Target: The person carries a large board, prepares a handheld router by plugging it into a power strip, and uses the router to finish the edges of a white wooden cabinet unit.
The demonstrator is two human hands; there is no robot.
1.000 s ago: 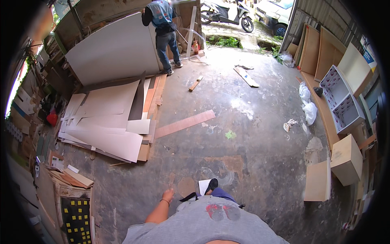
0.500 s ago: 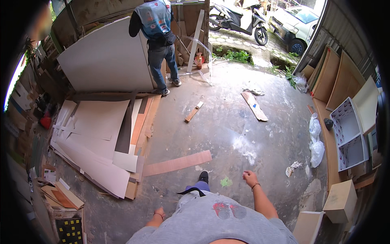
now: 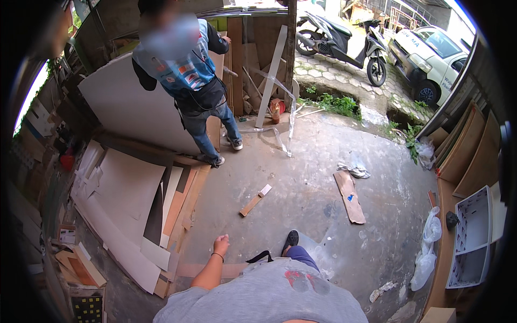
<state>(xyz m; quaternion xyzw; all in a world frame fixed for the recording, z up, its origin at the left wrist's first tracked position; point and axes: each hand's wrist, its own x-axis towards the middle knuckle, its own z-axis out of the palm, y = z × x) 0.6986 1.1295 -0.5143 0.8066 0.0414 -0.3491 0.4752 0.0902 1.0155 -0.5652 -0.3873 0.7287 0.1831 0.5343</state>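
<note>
My left hand (image 3: 220, 245) hangs in front of me over the floor, a dark band at its wrist. Its fingers are loosely curled, with nothing visible in them. Beneath that forearm lies a reddish wood strip (image 3: 189, 270), partly hidden by my arm and shirt. My right hand is out of view. Farther ahead on the floor rests a short narrow piece of wood (image 3: 251, 205) with a whitish end. To its right is a wider pale board (image 3: 350, 199) with a blue mark, beside a crumpled rag (image 3: 354, 170).
Stacked sheets (image 3: 126, 185) cover the left floor. Behind them a person (image 3: 183, 59) in a blue vest stands by a large leaning panel (image 3: 118, 97). White plastic bags (image 3: 427, 250) and an open white cabinet box (image 3: 474, 237) line the right. A scooter (image 3: 350, 46) stands outside.
I have stepped forward, so floor things appear nearer. My left hand has swung ahead, and my right hand has left the view. The person in the vest has turned and extended an arm.
</note>
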